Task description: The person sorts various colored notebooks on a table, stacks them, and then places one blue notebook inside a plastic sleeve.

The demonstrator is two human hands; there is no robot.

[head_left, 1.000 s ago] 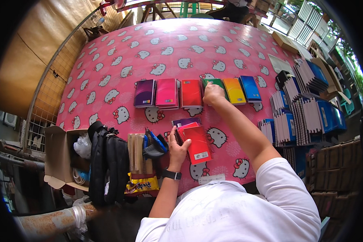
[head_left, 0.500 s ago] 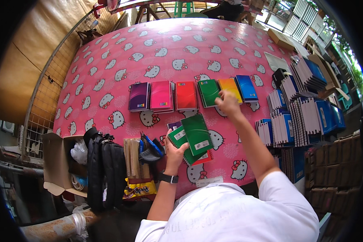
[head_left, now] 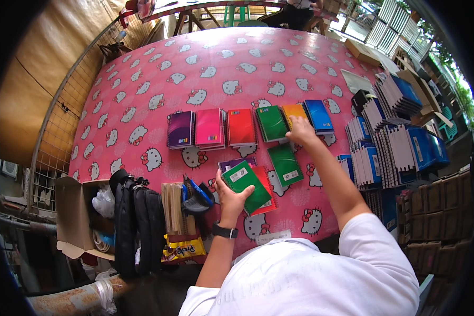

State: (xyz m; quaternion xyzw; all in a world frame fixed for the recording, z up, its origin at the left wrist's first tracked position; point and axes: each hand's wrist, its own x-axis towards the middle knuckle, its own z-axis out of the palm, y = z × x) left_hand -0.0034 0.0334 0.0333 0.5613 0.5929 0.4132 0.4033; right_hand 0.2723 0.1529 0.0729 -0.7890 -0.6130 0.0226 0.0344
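My left hand [head_left: 233,196] grips a green spiral notebook [head_left: 248,184], thumb across its cover. Under it, a red notebook [head_left: 266,184] and a purple notebook [head_left: 231,163] stick out fanned. Another green notebook [head_left: 286,165] lies apart to the right, label side up. My right hand [head_left: 302,131] is closed over the lower part of a yellow notebook [head_left: 295,110] in the far row, hiding much of it. That row also has a purple notebook [head_left: 181,129], pink notebooks [head_left: 209,126], a red notebook [head_left: 241,127], a green notebook [head_left: 272,124] and a blue notebook [head_left: 319,117].
Stacks of blue-covered notebooks [head_left: 376,150] crowd the table's right side. At the left front are a black bag [head_left: 137,221], an open cardboard box [head_left: 71,216], brown strips [head_left: 173,208] and a yellow packet [head_left: 183,248]. A pink patterned cloth [head_left: 158,79] covers the table.
The green notebook that overlapped the left-hand pile now lies separately to the right. My right hand has come down onto the yellow notebook. The held green notebook has shifted slightly.
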